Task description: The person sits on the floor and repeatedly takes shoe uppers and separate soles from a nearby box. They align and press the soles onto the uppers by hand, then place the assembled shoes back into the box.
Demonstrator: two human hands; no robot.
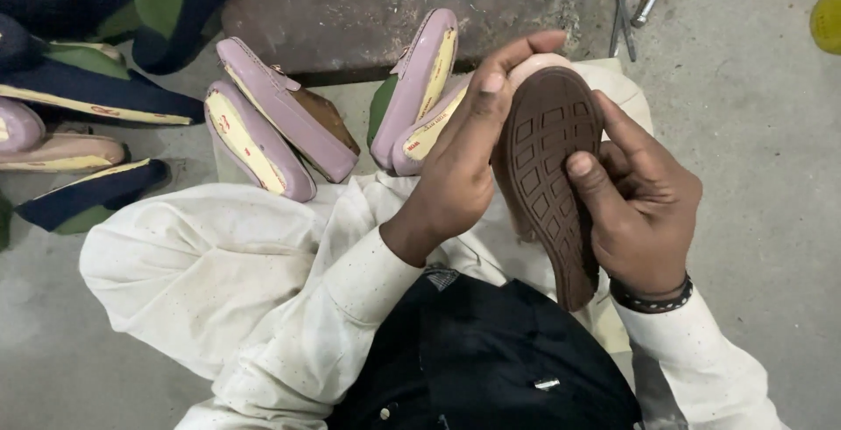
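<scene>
Person is pressing a brown, oval, grid-treaded rubber sole [550, 176] onto a pink shoe over the lap. Left hand [460, 163] fingers are clamped along its left edge; right hand [644, 211] is gripping the right, thumb on tread. Uneven pressure is likely risking a skewed sole.

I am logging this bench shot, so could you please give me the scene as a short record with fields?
Setting: person seated on a grey concrete floor
Left hand: pressed on the brown sole, fingers over its toe end
Right hand: grips the sole's right edge, thumb on the tread
Sole: tread side up, on a pale shoe
Nearby: mauve shoes leaning in a row; navy and green shoes at left
</scene>
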